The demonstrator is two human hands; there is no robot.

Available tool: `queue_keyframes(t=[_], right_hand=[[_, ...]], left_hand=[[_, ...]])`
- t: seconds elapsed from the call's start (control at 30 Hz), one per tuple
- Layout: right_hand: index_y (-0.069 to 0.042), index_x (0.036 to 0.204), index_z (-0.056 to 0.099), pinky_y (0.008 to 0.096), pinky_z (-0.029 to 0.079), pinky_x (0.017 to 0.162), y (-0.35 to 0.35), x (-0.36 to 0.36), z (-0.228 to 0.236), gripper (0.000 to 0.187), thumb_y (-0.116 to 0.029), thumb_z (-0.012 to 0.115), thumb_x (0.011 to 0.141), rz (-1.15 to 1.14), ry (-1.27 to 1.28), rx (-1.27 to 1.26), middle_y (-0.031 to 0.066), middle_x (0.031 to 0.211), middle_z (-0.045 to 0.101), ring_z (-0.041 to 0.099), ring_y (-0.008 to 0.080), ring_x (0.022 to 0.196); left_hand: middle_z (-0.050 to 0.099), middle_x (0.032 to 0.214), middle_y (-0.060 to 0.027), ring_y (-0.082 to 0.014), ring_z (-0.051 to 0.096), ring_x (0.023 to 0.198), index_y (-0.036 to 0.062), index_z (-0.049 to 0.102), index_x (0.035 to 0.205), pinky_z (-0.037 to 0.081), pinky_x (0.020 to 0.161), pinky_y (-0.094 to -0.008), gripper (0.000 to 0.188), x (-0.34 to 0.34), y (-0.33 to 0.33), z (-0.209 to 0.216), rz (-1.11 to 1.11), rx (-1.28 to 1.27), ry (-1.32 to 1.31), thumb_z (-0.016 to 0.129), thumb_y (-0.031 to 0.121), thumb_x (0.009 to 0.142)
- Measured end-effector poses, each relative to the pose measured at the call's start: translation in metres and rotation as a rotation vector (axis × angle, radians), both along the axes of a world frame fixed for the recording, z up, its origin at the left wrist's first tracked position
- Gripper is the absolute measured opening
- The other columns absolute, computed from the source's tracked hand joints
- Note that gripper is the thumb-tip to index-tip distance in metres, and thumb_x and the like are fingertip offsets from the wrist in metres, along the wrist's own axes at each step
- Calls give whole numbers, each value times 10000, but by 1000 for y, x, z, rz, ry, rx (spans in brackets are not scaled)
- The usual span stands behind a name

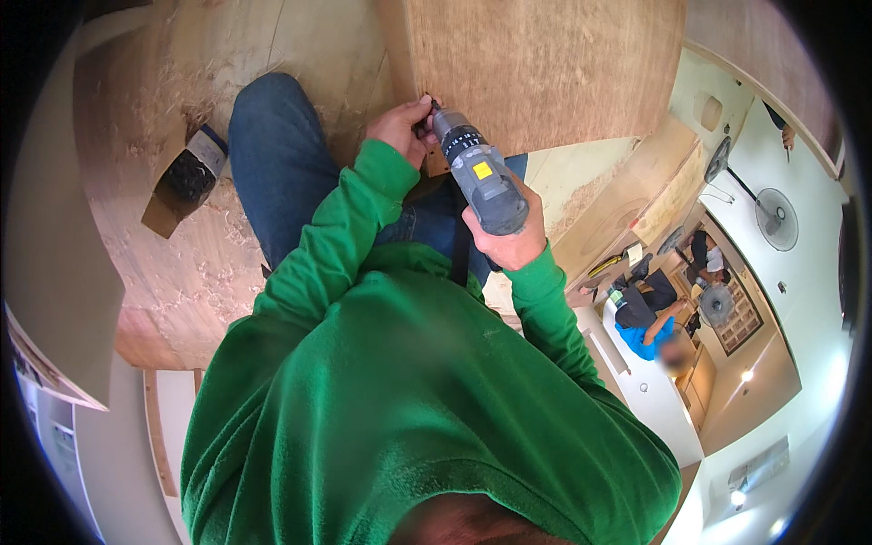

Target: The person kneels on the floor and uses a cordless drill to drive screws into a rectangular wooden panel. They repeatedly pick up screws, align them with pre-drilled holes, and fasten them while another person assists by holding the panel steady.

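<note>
A grey and black cordless drill with a yellow label is gripped in my right hand, its chuck pointing up and left. My left hand is closed at the tip of the drill's dark bit, by the near left corner of a brown wooden panel. The fingers pinch there, but whatever lies between them is too small to make out. The bit's end is partly hidden by those fingers.
On the wooden floor, scattered with shavings, an opened cardboard box holds small dark pieces, left of my bent knee. Pale boards lie at right. Farther right are a standing fan and other people, one in blue.
</note>
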State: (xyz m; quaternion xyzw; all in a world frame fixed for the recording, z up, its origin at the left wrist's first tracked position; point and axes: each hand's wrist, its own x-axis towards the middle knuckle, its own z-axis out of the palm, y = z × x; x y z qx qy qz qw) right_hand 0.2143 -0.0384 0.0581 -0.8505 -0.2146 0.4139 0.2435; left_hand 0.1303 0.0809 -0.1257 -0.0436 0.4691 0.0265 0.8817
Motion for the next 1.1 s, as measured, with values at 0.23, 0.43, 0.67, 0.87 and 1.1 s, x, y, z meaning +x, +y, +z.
queue_keyframes(t=[0.23,0.43,0.67,0.87,1.1], right_hand=[[-10,1201,669,369,589,839,0,-3,14,417,-91,801,815,43,-20,-26,158,989,760,757,287,890],[2,1119,671,366,581,796,7,1,7,328,-72,780,818,26,-37,39,134,942,746,725,252,837],[6,1099,677,362,577,787,11,8,-1,308,-72,779,819,7,6,4,127,926,745,711,235,813],[0,1131,680,366,579,809,10,10,1,341,-88,791,821,-34,80,-43,144,956,755,721,260,833],[-2,1140,691,370,583,805,8,10,-6,344,-84,792,822,4,24,4,139,939,758,723,264,824]], left_hand=[[708,978,-20,-126,628,865,37,714,1104,502,755,-284,153,0,2,7,34,23,-84,642,164,1061],[693,945,-17,-125,618,852,36,714,1092,492,741,-285,155,5,7,4,17,-18,-35,648,171,1057],[674,890,-3,-121,616,814,35,723,1080,491,718,-280,146,11,11,3,44,12,23,652,160,1056],[684,891,-26,-127,621,799,14,726,1120,506,686,-281,177,6,13,7,-3,41,48,646,159,1061],[684,882,-22,-132,606,721,16,728,1226,486,635,-281,216,-24,8,-12,-156,448,78,636,129,1067]])
